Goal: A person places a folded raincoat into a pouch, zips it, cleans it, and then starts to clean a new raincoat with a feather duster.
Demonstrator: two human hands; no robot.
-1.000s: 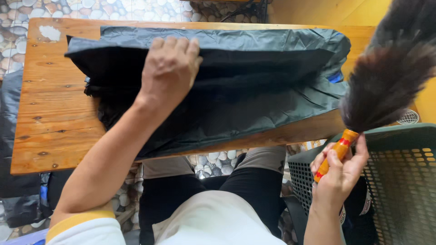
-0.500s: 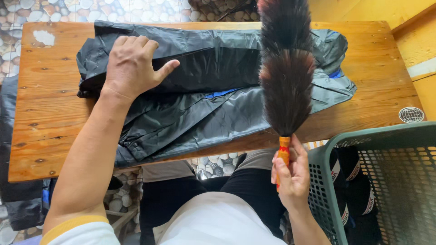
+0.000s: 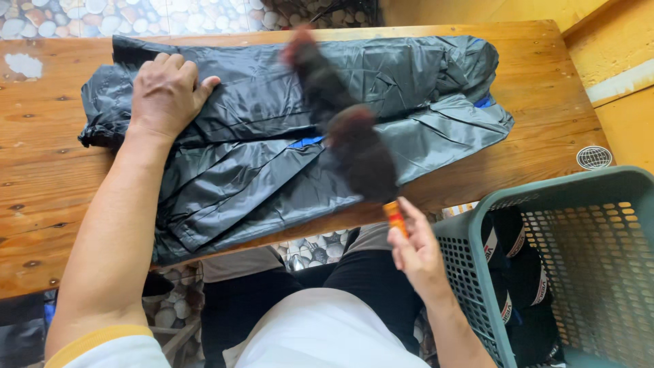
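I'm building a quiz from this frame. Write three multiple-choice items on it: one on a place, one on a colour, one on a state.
1. Where does the left hand rest?
A. On the dark jacket
B. In the basket
C. On the floor

2. What colour is the plastic basket?
A. Red
B. Green
C. White

3. How does the feather duster show?
A. Sharp, lying flat on the table
B. Motion-blurred, held over the jacket
C. Standing in the basket

Answers:
1 A: the palm lies flat on the jacket, which is spread on the wooden table.
2 B: its mesh walls are green.
3 B: the right hand grips its orange handle and the feathers are smeared.
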